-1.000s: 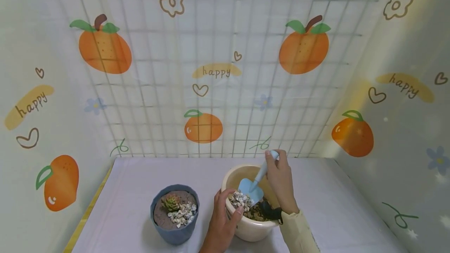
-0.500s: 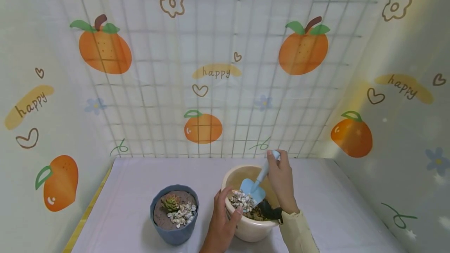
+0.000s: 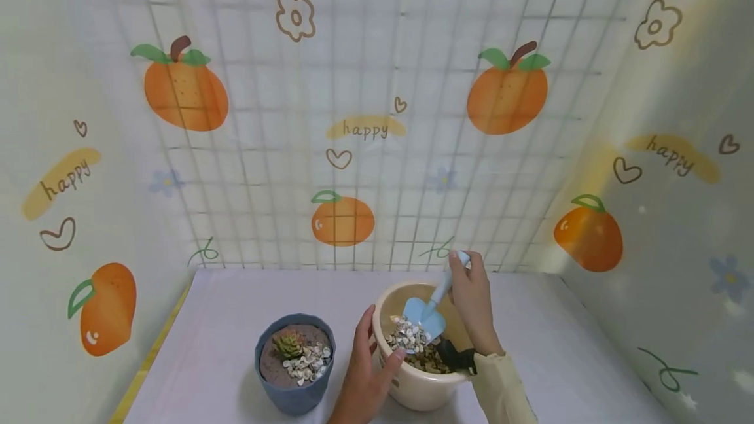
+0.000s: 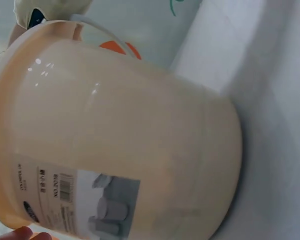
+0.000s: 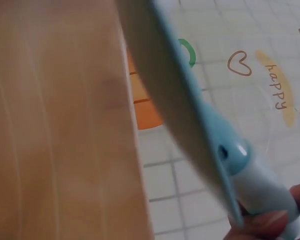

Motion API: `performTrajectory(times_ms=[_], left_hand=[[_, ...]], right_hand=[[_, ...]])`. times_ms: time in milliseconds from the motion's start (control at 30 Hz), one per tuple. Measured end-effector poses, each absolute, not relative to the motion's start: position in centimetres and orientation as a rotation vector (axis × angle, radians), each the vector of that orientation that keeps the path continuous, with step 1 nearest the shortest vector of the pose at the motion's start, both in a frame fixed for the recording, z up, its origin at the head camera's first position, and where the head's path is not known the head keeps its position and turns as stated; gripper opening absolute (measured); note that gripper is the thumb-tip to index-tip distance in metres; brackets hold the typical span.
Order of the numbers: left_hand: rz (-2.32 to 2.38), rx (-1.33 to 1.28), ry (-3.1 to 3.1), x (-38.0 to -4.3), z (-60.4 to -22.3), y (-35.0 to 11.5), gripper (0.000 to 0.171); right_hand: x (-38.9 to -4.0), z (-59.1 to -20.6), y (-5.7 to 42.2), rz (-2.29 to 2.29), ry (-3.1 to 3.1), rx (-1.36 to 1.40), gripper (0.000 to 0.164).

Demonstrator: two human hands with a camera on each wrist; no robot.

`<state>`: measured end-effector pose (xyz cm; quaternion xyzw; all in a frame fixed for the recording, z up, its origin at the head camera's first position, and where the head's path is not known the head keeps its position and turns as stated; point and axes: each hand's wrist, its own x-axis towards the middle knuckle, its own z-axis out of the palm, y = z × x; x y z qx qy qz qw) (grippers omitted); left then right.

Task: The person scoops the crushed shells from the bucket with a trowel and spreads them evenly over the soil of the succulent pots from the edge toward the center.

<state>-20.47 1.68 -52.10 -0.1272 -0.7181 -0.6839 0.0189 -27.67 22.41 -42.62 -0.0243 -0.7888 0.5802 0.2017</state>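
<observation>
My right hand (image 3: 471, 293) grips the handle of a small light blue shovel (image 3: 437, 296), its blade tilted down inside a cream bucket (image 3: 424, 392). White shells (image 3: 409, 335) lie at the lower edge of the blade, with brownish gravel (image 3: 429, 362) in the bucket beneath. Seen edge-on in the right wrist view, the shovel blade (image 5: 180, 85) stands beside the bucket's wall. My left hand (image 3: 365, 375) lies at the bucket's left side, fingers extended along the outer wall and thumb near the front rim. A printed label (image 4: 80, 200) shows on the bucket.
Left of the bucket stands a blue-grey pot (image 3: 297, 401) with brown soil, a succulent (image 3: 288, 344) and white shells (image 3: 307, 365). A black device (image 3: 456, 355) at the right wrist overlaps the bucket rim. A printed white curtain (image 3: 365, 169) closes off the table's (image 3: 235, 293) back.
My left fingers have come off the bucket's rim to its outer side and straightened. The shovel has shifted slightly right within the bucket. The head view has tilted a little upward.
</observation>
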Motion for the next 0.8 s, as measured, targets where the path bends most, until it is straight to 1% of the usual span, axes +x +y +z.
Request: performTrajectory(times_ms=[133,367,533,800], left_hand=[[-2.024,-0.403,-2.22,-20.3,-51.6,1.1,0.083],[-1.959,-0.425,-2.086,-20.0,-50.3,-0.6,0.069],[-1.95,-0.424,-2.05,-19.9,-49.5,-2.2,0.065],[-1.876,-0.351,-2.022,-20.2,-48.7,-5.0,0.064]], right_hand=[[-27.7,-42.0,21.9,1.673,-2.179,-0.029,0.052],[-27.9,-40.7,20.2,1.738,-2.166,0.023,0.052],[-28.4,-40.5,18.4,1.789,-2.154,0.071,0.049],[-29.3,-40.2,14.9,1.851,-2.132,0.149,0.045]])
